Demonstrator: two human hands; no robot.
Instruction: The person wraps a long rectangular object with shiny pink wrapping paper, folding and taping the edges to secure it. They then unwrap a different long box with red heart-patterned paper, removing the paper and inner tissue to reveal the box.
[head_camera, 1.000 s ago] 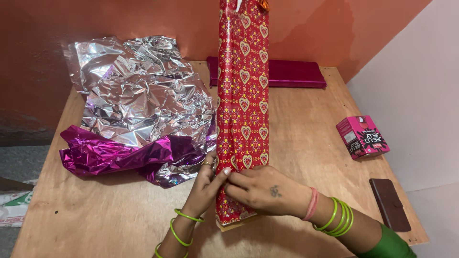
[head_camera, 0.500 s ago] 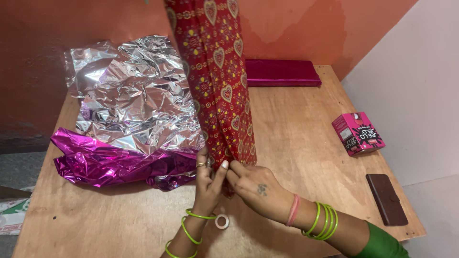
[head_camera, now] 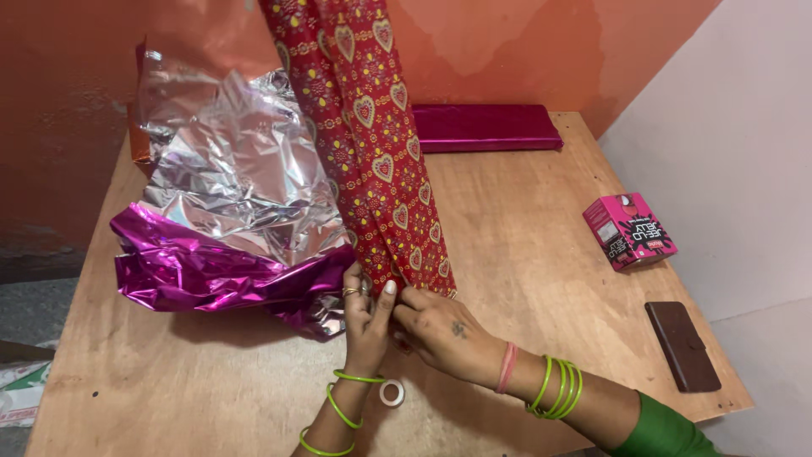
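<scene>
At frame centre, both hands' fingers (head_camera: 391, 298) pinch the red heart-patterned wrapped box's (head_camera: 381, 161) lower end; steady pressure keeps the fold crisp.

Back wall (head_camera: 524, 42): orange, patchy darker stains, running from 9 to 1 o'clock.
Side wall (head_camera: 744, 127): plain white, at 2 to 4 o'clock, meeting the orange wall at a corner.
Tabletop (head_camera: 524, 237): bare light-brown plywood, pushed into that corner.
Floor (head_camera: 34, 300): grey, showing at 8 to 9 o'clock.
Light: even and soft, with faint shadows.
</scene>
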